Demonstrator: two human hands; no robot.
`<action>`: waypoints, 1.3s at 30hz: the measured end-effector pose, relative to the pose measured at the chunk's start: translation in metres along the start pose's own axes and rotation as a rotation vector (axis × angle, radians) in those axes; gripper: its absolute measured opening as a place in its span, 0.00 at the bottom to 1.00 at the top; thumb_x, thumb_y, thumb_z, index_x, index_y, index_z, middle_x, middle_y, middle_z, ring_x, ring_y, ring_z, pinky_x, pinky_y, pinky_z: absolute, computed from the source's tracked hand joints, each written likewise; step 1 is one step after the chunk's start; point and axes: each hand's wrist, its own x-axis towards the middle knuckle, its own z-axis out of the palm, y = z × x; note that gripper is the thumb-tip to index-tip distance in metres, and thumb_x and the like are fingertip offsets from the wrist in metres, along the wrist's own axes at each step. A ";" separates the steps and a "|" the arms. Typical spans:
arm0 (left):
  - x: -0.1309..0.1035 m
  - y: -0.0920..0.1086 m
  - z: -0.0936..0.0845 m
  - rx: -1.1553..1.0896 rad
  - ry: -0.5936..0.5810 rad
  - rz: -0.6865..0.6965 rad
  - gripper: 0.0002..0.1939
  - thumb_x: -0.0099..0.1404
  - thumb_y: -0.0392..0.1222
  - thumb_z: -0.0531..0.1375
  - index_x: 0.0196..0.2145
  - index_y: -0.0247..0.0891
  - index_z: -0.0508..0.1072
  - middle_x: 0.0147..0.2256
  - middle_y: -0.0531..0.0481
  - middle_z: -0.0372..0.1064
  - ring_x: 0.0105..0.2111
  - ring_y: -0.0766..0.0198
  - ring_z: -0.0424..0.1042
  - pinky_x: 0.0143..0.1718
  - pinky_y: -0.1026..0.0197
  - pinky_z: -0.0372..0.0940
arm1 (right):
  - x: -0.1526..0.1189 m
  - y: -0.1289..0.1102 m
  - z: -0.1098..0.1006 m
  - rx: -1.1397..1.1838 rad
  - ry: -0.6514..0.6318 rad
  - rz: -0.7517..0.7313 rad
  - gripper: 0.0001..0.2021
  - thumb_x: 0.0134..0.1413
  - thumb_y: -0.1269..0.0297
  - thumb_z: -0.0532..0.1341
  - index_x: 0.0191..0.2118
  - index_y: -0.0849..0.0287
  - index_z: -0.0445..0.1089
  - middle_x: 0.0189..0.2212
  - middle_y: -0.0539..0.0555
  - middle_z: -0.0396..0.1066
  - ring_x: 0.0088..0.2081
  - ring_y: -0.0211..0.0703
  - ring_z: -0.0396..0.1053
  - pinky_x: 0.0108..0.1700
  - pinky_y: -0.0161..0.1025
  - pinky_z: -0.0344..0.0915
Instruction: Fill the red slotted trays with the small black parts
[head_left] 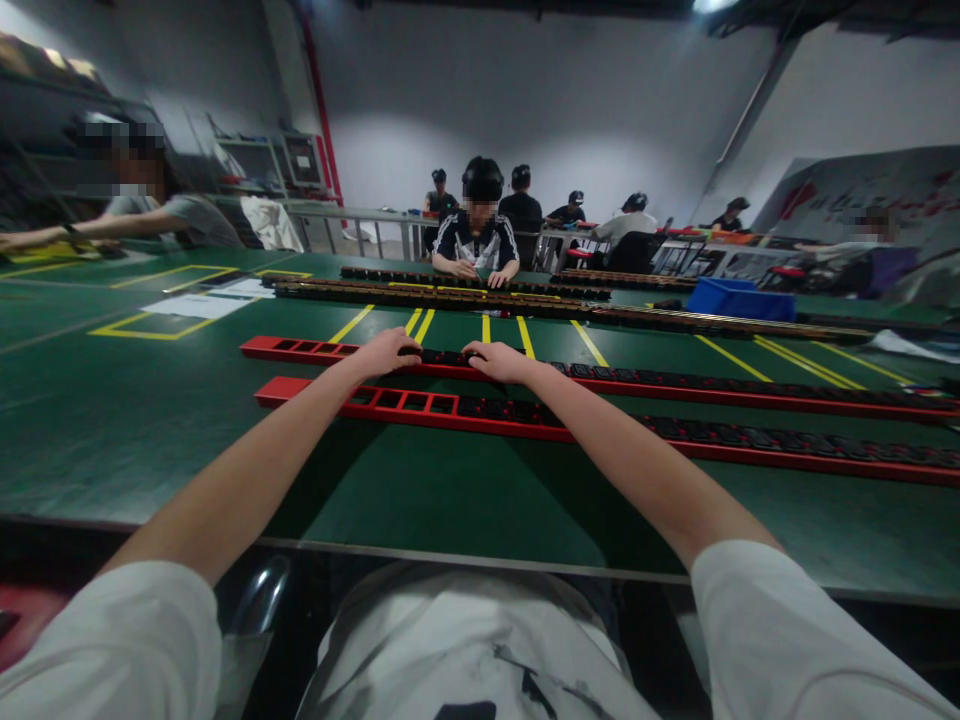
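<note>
Two long red frames lie side by side across the green table. The far red frame [712,396] has square openings at its left end and black pieces along the rest. My left hand [390,352] rests on it with curved fingers, and its fingertips touch the frame beside the black pieces. My right hand [499,362] lies a little to the right on the same frame, fingers bent over a black piece. Whether either hand grips anything is hidden. The near red frame [480,424], with several bare openings at left and black pieces further right, passes under both forearms.
Across the green table [450,500] a person [480,240] works at long dark strips [435,295]. A blue bin [739,300] stands at the back right. White papers [202,303] lie at left, and another person [172,215] leans over the table there.
</note>
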 end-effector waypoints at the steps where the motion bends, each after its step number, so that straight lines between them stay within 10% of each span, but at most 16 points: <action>1: -0.001 0.000 0.001 -0.002 0.005 0.003 0.20 0.68 0.51 0.58 0.50 0.37 0.78 0.41 0.42 0.68 0.44 0.54 0.69 0.48 0.53 0.63 | 0.000 0.000 0.000 0.003 0.000 -0.002 0.19 0.68 0.61 0.52 0.60 0.58 0.66 0.55 0.61 0.72 0.53 0.53 0.71 0.56 0.45 0.64; 39: -0.007 0.028 0.005 0.087 -0.084 0.066 0.30 0.69 0.49 0.56 0.65 0.39 0.61 0.58 0.37 0.67 0.57 0.48 0.67 0.57 0.49 0.61 | -0.001 -0.003 -0.001 -0.001 -0.005 -0.003 0.19 0.68 0.61 0.52 0.60 0.57 0.66 0.55 0.60 0.72 0.53 0.51 0.71 0.56 0.44 0.64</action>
